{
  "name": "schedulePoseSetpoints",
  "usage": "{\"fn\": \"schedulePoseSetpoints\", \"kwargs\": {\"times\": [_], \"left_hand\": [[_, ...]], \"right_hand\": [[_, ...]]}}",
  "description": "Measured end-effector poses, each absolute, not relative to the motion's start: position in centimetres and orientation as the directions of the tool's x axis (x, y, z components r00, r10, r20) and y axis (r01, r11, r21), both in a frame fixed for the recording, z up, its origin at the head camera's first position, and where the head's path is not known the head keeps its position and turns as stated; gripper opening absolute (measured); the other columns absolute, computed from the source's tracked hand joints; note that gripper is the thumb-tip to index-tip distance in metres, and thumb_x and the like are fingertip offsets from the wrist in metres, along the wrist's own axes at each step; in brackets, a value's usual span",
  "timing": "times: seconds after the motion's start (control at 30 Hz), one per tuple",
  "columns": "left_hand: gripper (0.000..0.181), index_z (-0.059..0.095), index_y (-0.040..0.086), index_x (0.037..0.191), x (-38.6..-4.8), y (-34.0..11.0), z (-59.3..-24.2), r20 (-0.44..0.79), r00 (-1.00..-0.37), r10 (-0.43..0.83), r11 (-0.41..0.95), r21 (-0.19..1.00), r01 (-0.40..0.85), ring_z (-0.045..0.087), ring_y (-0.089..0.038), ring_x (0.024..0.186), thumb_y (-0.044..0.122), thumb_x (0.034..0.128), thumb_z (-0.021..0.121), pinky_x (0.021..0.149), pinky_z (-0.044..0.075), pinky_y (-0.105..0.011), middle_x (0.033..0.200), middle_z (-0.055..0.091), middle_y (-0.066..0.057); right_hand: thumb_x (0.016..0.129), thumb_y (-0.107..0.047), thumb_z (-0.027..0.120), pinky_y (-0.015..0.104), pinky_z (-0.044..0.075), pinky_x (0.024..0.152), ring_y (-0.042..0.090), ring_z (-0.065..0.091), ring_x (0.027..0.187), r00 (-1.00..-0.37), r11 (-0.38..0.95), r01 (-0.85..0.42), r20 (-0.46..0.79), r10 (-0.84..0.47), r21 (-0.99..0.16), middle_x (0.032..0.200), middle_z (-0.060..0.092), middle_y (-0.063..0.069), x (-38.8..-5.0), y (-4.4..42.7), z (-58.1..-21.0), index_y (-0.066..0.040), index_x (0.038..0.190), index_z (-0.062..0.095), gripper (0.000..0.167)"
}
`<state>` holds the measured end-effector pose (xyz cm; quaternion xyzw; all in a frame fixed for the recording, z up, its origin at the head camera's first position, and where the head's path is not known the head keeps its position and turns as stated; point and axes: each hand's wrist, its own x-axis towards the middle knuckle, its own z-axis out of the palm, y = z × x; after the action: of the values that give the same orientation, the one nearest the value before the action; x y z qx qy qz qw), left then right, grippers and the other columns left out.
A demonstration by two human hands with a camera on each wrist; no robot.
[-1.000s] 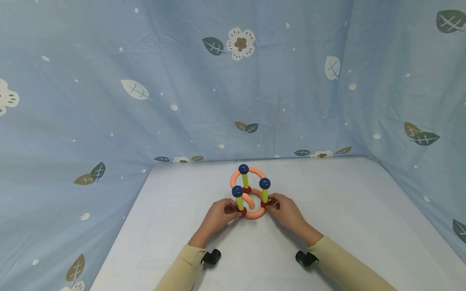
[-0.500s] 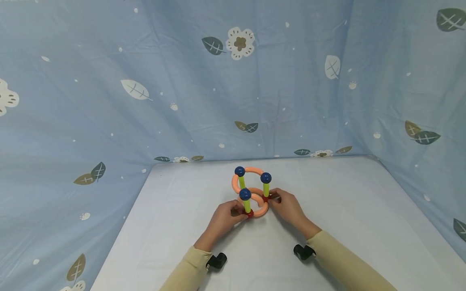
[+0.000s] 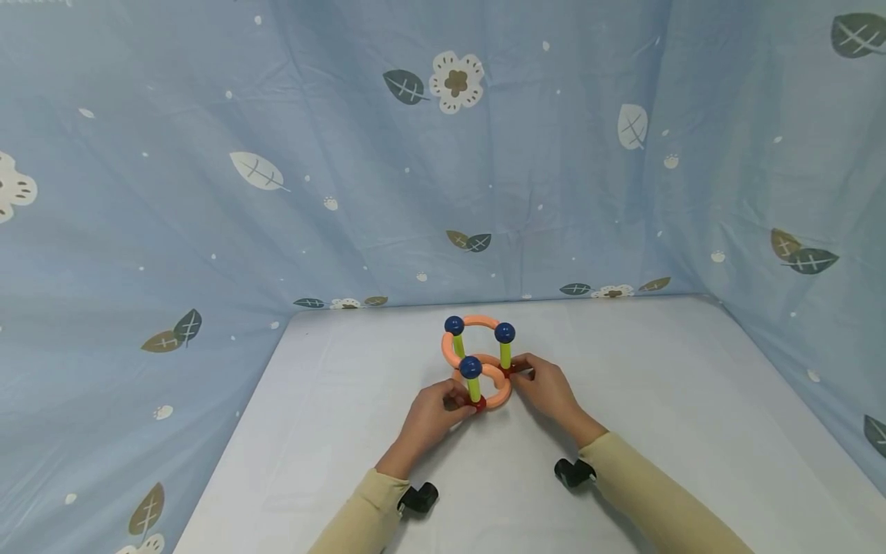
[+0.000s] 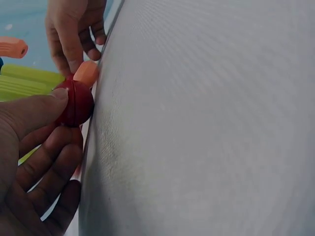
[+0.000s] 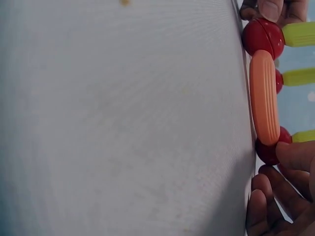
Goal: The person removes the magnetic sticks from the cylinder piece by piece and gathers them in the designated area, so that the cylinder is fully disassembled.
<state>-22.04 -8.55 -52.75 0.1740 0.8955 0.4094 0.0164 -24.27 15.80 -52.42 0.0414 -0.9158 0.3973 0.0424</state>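
Observation:
A magnetic ball-and-stick structure stands on the white table (image 3: 623,369). Its lower ring joins red balls with curved orange sticks (image 5: 264,98). Upright yellow-green sticks (image 3: 474,389) rise to three blue balls (image 3: 471,367), which carry more curved orange sticks. One upper stick's end (image 4: 22,47) looks free in the left wrist view. My left hand (image 3: 429,415) pinches the front red ball (image 4: 78,105) between thumb and fingers. On the right side, my right hand (image 3: 547,388) pinches another red ball (image 5: 267,152), partly hidden by its thumb. The third red ball (image 5: 279,81) is mostly hidden.
A blue curtain (image 3: 346,154) printed with leaves and flowers hangs behind the table and along both sides. Black wrist cameras (image 3: 418,498) sit at both beige sleeves (image 3: 374,508), close above the tabletop.
The structure has turned on the table: its front ball shifted right and its right-hand ball moved back. My left hand followed rightward, my right hand slightly away. Both kept their hold.

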Motion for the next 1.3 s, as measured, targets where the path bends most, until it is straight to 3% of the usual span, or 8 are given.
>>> {"fn": "schedulePoseSetpoints", "kwargs": {"times": [0.9,1.3], "left_hand": [[0.017,0.072,0.019,0.104,-21.8,-9.8,-52.0,0.152,-0.938,0.312,0.608,0.727,0.320,0.063,-0.007,0.088,0.022,0.0893,0.080,0.079,0.055,-0.029,0.095,0.067,0.012],[0.044,0.065,0.010,0.127,-22.0,-11.7,-49.6,0.284,-0.934,0.218,0.623,0.696,0.358,0.062,-0.020,0.108,0.026,0.0889,0.081,0.096,0.053,-0.043,0.118,0.065,0.000]], "right_hand": [[0.094,-0.017,0.074,0.034,0.057,0.079,0.015,0.064,0.087,-0.995,0.671,-0.097,0.089,-0.046,-0.735,0.107,0.072,0.003,-22.4,16.1,-51.7,-0.009,0.120,0.070,0.028],[0.093,-0.015,0.076,0.036,0.057,0.081,0.014,0.064,0.092,-0.971,0.652,-0.233,0.208,-0.118,-0.722,0.107,0.070,-0.001,-20.2,15.9,-49.3,-0.011,0.125,0.068,0.033]]}}
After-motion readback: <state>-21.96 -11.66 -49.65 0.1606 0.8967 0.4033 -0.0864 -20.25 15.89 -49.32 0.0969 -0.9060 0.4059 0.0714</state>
